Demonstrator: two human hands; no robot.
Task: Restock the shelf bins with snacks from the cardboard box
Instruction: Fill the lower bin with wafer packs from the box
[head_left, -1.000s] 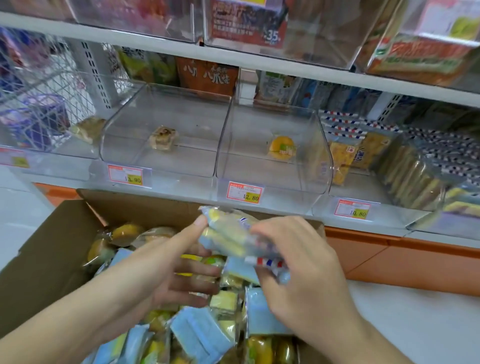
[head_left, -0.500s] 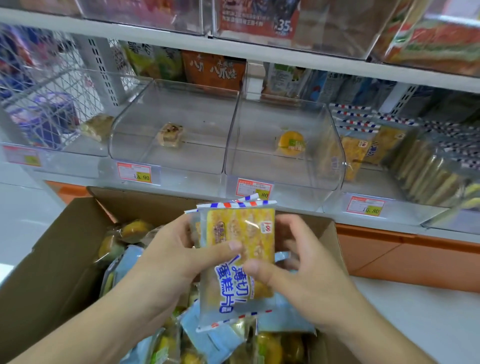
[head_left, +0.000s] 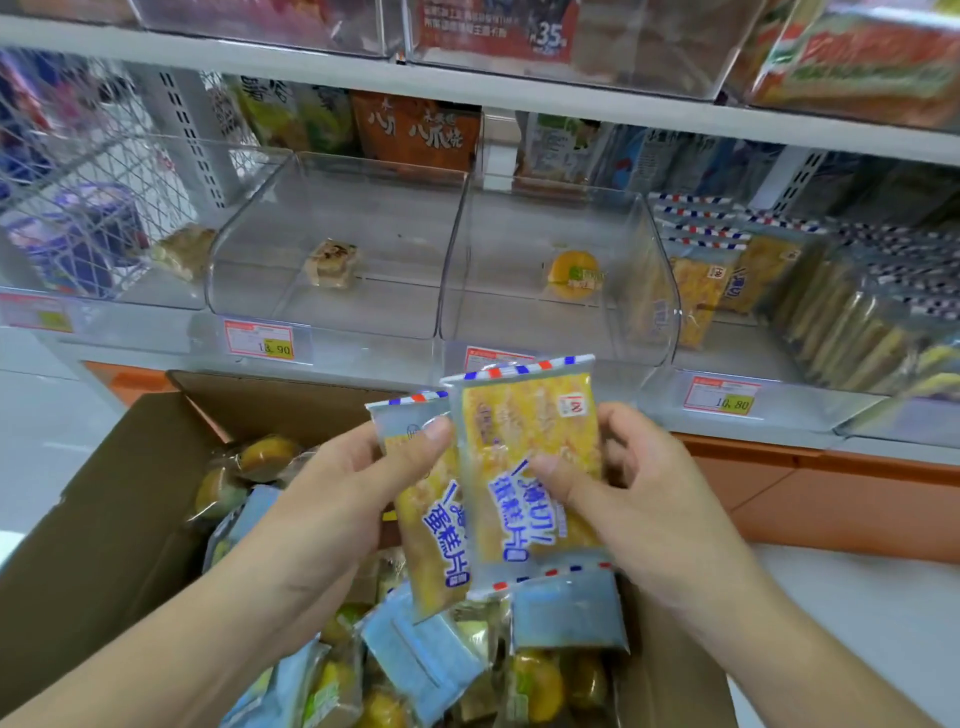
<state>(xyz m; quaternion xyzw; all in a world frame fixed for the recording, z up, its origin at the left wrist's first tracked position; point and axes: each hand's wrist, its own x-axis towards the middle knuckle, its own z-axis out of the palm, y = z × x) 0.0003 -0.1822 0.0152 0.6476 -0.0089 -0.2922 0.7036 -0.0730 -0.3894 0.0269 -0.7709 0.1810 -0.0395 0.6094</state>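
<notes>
Cardboard box (head_left: 119, 519) lower left, still full. Matching cake-slice bin (head_left: 727, 291) at right of frame. Packs were stacked flat; now fanned: left hand (head_left: 332, 499) pinches rear pack (head_left: 431, 545), right hand (head_left: 644, 499) pinches front pack (head_left: 524, 467). Ready to shelve.

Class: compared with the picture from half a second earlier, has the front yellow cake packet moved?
Yes. The front yellow cake packet has slid right, off the second packet, and risen slightly toward the red price tag on the shelf edge.
</notes>
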